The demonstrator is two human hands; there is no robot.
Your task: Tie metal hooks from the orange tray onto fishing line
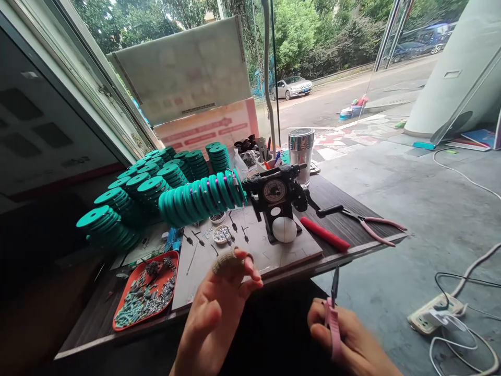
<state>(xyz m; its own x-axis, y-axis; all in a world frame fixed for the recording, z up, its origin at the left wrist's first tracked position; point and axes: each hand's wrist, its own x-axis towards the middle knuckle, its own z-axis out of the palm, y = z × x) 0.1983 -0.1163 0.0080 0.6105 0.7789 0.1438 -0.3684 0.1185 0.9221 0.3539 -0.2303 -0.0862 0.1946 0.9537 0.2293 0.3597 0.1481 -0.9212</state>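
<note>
My left hand (219,303) is raised in front of the table edge, its fingertips pinched on a small round beige-brown piece (227,262). My right hand (344,339) is lower and to the right, closed round pink-handled pliers (333,308) whose dark jaws point up. Both hands hover just short of the grey work board (274,245). On that board stands a black hand-crank device with a dial (276,196) and a white egg-shaped object (284,228) at its foot.
Stacks of teal spools (156,193) crowd the table's left. An orange tray (146,292) holds small metal parts. A red-handled tool (324,233), second pink pliers (371,224), a metal cup (300,152) and small dishes (221,233) lie around. A power strip (434,313) is on the floor at right.
</note>
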